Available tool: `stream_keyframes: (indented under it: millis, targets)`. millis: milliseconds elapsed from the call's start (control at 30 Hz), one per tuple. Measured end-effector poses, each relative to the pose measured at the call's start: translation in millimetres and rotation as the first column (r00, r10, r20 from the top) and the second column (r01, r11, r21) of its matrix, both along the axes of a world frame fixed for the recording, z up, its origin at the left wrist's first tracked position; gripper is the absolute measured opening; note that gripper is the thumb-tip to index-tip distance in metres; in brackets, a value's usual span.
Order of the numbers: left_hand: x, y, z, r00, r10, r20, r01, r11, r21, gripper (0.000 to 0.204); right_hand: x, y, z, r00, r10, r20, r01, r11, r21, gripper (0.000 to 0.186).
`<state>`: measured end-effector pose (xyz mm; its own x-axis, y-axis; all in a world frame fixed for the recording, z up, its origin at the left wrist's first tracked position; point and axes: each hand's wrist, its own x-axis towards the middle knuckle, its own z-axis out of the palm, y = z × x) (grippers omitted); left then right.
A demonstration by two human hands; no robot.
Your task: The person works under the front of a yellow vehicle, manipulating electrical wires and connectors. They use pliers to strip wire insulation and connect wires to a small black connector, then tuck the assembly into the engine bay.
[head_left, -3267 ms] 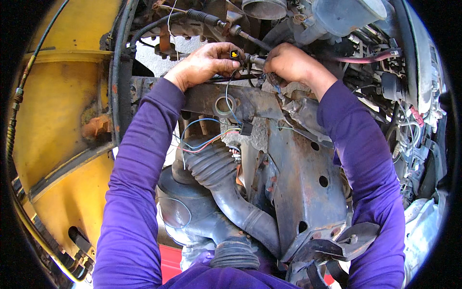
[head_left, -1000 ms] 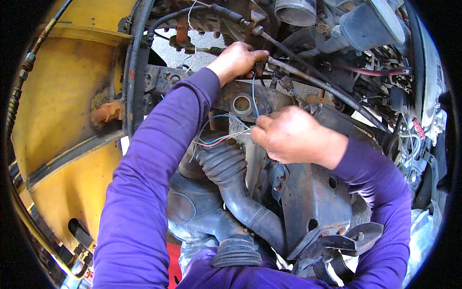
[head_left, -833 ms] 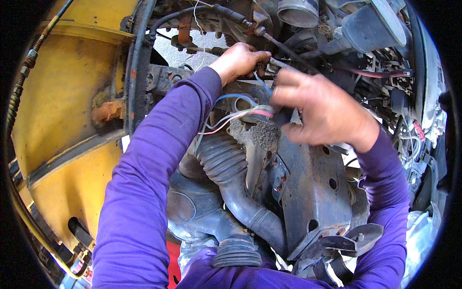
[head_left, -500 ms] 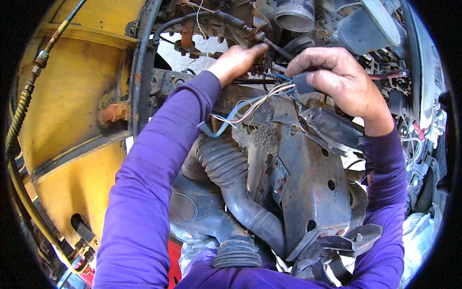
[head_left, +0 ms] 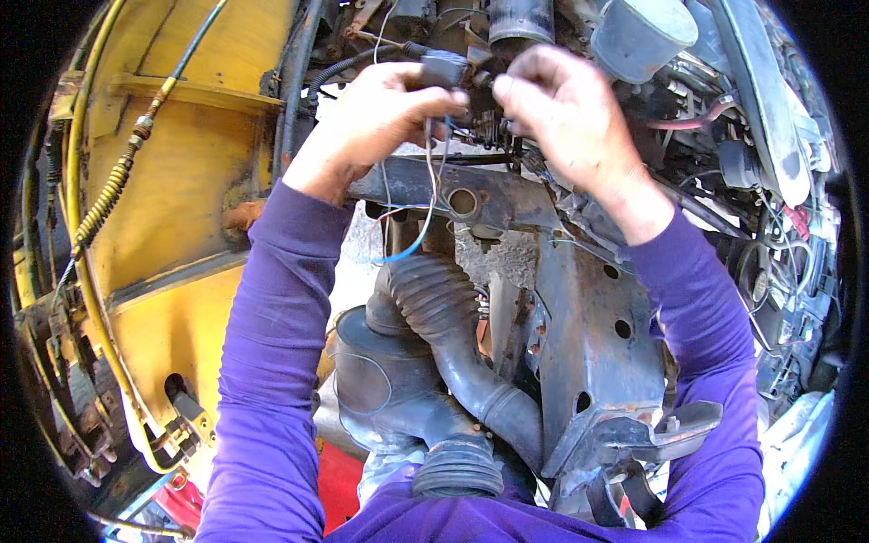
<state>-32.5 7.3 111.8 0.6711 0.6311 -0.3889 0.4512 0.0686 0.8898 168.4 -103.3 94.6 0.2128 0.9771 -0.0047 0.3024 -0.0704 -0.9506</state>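
Note:
My left hand [head_left: 376, 118] pinches a dark block-shaped wire connector [head_left: 443, 69] between thumb and fingers. From the connector a bundle of thin wires [head_left: 431, 172], blue, white and reddish, hangs down and curls to a loose end above the ribbed black hose [head_left: 430, 294]. To the right of the connector, apart from it, is my right hand [head_left: 570, 122]. Its fingers are bent and smeared by motion, so whether anything small is between them does not show. Both hands are above a dark metal crossmember [head_left: 516, 201] with a round hole.
A yellow metal panel [head_left: 181, 181] with a spring-wrapped cable [head_left: 113, 190] fills the left side. Below are a dark canister [head_left: 367, 371] and a grey bracket [head_left: 593, 335] with holes. A grey cylinder [head_left: 520, 20] and a rounded reservoir [head_left: 643, 41] stand at the far side.
The connector has passed from my right hand to my left, moving left and farther away. My left hand has left the cable fittings; my right hand has moved left and farther away.

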Motion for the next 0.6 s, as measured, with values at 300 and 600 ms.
stream_keyframes:
  millis: [300, 600]
  targets:
    - [-2, 3, 7, 0.990, 0.141, 0.010, -0.138, 0.976, -0.167, 0.025, -71, -35, -29, 0.764, 0.444, -0.468, -0.577, 0.794, -0.189, 0.050]
    - [-16, 4, -15, 0.945, 0.318, 0.079, -0.272, 0.896, -0.351, 0.024, -16, -41, -6, 0.498, 0.691, -0.525, -0.841, 0.531, -0.099, 0.050]
